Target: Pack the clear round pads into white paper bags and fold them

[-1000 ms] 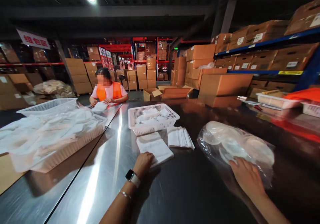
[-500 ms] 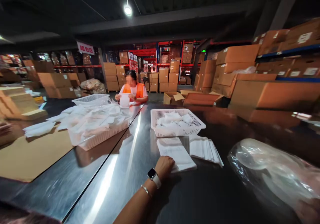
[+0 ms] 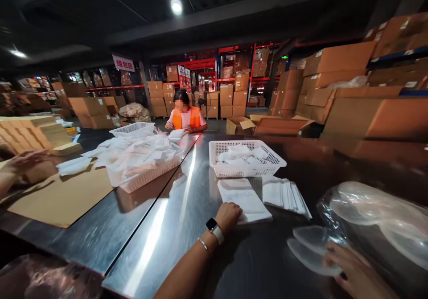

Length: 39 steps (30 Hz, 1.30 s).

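While the left hand (image 3: 229, 213) lies with its fingers curled down on the near edge of a flat white packet (image 3: 245, 199), the right hand (image 3: 354, 274) sits low at the right with its fingers spread on a pair of thin translucent pads (image 3: 309, 250) that lie on the dark tabletop (image 3: 261, 263). The left hand presses the packet rather than gripping it; a watch (image 3: 214, 228) and a thin bracelet (image 3: 203, 244) show on that wrist. The right hand is blurred, so I cannot tell whether it pinches the pads or only rests on them. The pads lie just at the mouth of a clear plastic bag (image 3: 374, 219) that holds more of the same rounded shapes and spreads away to the right.

Just beyond the packet stands a white basket (image 3: 245, 158) with folded white pieces in it, and a fanned stack of white sheets (image 3: 284, 194) lies beside the packet, to its right. Further left, a second white basket (image 3: 143, 163) is heaped with clear-wrapped white goods, next to a sheet of brown cardboard (image 3: 63, 196). At the far end of the tabletop a person in an orange vest (image 3: 185, 116) sits handling something white. Another person's hand (image 3: 23, 163) shows at the left edge. Cardboard boxes (image 3: 337, 67) fill the shelves behind.
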Available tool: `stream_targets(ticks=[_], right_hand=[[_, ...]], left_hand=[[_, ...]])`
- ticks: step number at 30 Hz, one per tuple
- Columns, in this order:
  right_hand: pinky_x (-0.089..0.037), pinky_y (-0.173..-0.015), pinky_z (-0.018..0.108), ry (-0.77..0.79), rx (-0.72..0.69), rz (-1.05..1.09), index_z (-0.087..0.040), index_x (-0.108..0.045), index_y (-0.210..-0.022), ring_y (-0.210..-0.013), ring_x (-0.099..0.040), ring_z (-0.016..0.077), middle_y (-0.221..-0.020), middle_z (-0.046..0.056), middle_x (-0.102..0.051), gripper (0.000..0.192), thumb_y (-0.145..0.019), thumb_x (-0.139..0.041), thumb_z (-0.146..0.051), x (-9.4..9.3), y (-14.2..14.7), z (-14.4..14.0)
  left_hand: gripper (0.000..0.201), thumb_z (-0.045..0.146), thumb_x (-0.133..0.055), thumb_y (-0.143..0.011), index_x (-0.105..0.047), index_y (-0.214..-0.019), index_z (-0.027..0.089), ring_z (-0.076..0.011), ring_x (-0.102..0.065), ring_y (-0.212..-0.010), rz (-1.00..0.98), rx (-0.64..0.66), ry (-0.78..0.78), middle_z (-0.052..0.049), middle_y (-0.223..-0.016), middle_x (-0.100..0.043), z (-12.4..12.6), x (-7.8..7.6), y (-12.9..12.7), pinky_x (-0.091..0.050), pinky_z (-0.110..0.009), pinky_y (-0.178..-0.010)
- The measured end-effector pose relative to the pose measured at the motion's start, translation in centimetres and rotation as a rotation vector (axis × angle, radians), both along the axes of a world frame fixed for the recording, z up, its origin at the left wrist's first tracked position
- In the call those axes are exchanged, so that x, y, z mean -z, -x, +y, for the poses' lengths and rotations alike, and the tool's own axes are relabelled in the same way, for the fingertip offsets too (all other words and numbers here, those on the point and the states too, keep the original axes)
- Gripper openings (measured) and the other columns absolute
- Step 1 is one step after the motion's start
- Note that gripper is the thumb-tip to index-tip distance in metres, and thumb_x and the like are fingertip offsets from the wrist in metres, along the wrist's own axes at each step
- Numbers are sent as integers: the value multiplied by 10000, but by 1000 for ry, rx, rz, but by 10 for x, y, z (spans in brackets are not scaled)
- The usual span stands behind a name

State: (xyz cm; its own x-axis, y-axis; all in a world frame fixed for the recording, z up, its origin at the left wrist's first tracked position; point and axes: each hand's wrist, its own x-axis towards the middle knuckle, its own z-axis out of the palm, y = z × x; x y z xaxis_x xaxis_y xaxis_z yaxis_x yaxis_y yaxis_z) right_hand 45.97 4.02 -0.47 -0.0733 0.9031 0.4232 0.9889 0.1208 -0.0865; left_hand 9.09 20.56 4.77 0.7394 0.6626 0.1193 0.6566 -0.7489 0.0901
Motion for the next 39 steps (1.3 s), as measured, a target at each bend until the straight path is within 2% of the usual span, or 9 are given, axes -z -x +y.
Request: stream_targets(ticks=[3, 8, 11, 15, 20, 27, 31, 35, 39], right_hand=[[-461, -958, 581, 138, 9, 103, -311, -704, -770, -1113, -601, 339, -1151, 65, -671, 168, -690, -582, -394, -1, 26, -3], [-559, -835, 385, 104, 40, 351, -215, -720, -885, -943, -671, 276, -1022, 121, -696, 399, -791, -497, -532, -9, 49, 1], [-526, -893, 461, 4, 39, 222, -238, -728, -763, -1061, -623, 329, -1100, 125, -674, 301, -770, -502, -437, -11, 55, 1], [-223, -1032, 729, -201, 84, -155, -278, -724, -681, -1307, -404, 413, -1273, 88, -602, 240, -713, -487, -291, -14, 67, -8], [-137, -1000, 777, -24, 258, -216, -265, -725, -670, -1379, -239, 468, -1404, 111, -489, 135, -650, -592, -276, -23, 64, -7], [-347, -1043, 614, 154, 126, 31, -217, -714, -927, -1007, -650, 301, -1034, 111, -708, 346, -787, -428, -352, -27, 26, 28], [-334, -1077, 574, 59, 41, -9, -229, -700, -863, -901, -676, 240, -986, 64, -715, 336, -789, -373, -251, -36, 26, 29], [-476, -939, 479, -220, -48, -145, -221, -701, -839, -895, -670, 228, -927, 59, -711, 340, -754, -384, -134, -38, 40, 16], [-400, -1005, 513, -105, -81, -174, -277, -717, -903, -1029, -637, 228, -1023, 50, -696, 477, -711, -353, -37, -25, 55, 4]], left_hand=[[196, 90, -477, -871, -668, -897, 124, -219, -661, -909, 0, 7, 4, -107, -939, -705, 1, 3, 0, -509, -314, -823], [193, 76, -476, -869, -661, -889, 122, -214, -657, -919, -5, 12, 10, -106, -944, -700, 2, 5, 1, -496, -303, -831], [188, 76, -477, -872, -658, -880, 127, -214, -657, -901, -8, 9, 8, -98, -924, -697, 1, 5, 2, -492, -296, -808], [192, 83, -471, -880, -657, -872, 130, -213, -653, -886, -9, 12, 12, -92, -914, -695, 2, 6, 2, -487, -295, -795], [206, 79, -450, -891, -650, -888, 128, -204, -640, -895, -21, 12, 21, -99, -938, -688, 3, 11, 2, -478, -299, -822], [205, 88, -451, -888, -651, -875, 134, -199, -640, -877, -29, 10, 24, -89, -919, -689, 3, 12, 3, -483, -299, -818], [207, 94, -456, -891, -657, -877, 138, -203, -645, -880, -31, 2, 23, -90, -914, -690, 5, 14, 1, -486, -301, -812], [213, 98, -453, -895, -659, -878, 146, -200, -646, -884, -28, 1, 32, -88, -913, -689, 6, 15, 0, -486, -296, -815], [224, 90, -441, -894, -658, -886, 145, -199, -639, -893, -31, -7, 32, -89, -930, -686, 4, 14, 1, -481, -299, -833]])
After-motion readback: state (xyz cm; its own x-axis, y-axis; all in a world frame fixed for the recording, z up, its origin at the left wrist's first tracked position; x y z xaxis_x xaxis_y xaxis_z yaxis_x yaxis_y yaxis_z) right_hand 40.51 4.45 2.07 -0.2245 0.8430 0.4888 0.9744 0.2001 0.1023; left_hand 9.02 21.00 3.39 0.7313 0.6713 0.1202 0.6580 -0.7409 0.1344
